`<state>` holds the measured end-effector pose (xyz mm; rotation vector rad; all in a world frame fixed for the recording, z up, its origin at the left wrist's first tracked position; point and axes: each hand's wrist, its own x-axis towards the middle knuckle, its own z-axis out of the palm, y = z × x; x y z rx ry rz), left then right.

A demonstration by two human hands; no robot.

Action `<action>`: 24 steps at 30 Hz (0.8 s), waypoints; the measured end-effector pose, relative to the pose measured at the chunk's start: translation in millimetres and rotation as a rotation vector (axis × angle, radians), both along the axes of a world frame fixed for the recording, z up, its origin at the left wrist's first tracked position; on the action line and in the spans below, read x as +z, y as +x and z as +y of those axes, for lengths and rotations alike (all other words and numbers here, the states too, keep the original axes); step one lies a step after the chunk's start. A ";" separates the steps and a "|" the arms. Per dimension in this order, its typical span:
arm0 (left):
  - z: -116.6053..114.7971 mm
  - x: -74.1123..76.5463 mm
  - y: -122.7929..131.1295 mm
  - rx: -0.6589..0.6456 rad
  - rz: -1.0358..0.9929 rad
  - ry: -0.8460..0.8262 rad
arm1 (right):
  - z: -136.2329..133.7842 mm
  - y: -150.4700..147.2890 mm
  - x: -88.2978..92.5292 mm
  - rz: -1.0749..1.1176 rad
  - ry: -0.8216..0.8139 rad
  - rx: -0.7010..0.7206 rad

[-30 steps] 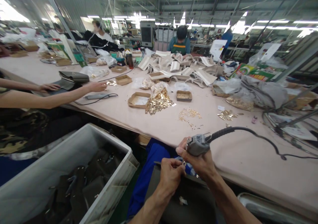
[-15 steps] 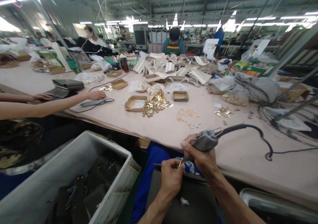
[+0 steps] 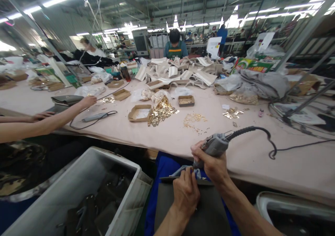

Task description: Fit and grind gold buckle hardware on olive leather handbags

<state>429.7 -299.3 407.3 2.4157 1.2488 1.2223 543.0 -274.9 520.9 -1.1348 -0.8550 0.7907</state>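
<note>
My right hand is wrapped round a grey electric screwdriver, its tip tilted down to the left and a black coiled cable running off to the right. My left hand has its fingers pinched together just under the screwdriver's tip, at the upper edge of a dark olive bag. What those fingers hold is hidden. The bag lies across my lap over blue cloth.
Gold metal fittings lie heaped on the table, with small gold pieces nearer me. A grey bin of dark bags stands at left. A co-worker's arm reaches over the table beside another screwdriver.
My left fingers have moved up against the screwdriver's tip, covering the gold bit of metal seen there before. The co-worker's hand has drawn left from the small fittings. My view has shifted slightly.
</note>
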 end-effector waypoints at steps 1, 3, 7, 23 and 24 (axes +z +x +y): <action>0.2 -1.0 -0.2 0.007 0.035 0.009 | -0.3 -0.2 -1.1 0.007 -0.001 -0.009; 0.4 -1.3 -0.9 0.014 0.097 0.016 | -1.0 -0.2 -3.7 0.008 -0.011 -0.018; 0.9 -0.9 -1.6 0.031 0.171 0.032 | -1.6 0.4 -7.7 0.012 -0.029 -0.019; 21.0 2.7 5.9 0.010 0.090 -0.079 | 19.8 17.7 -7.9 0.131 0.111 -0.102; 24.9 2.4 8.2 0.021 0.116 -0.049 | 23.6 21.5 -5.1 0.171 0.145 -0.126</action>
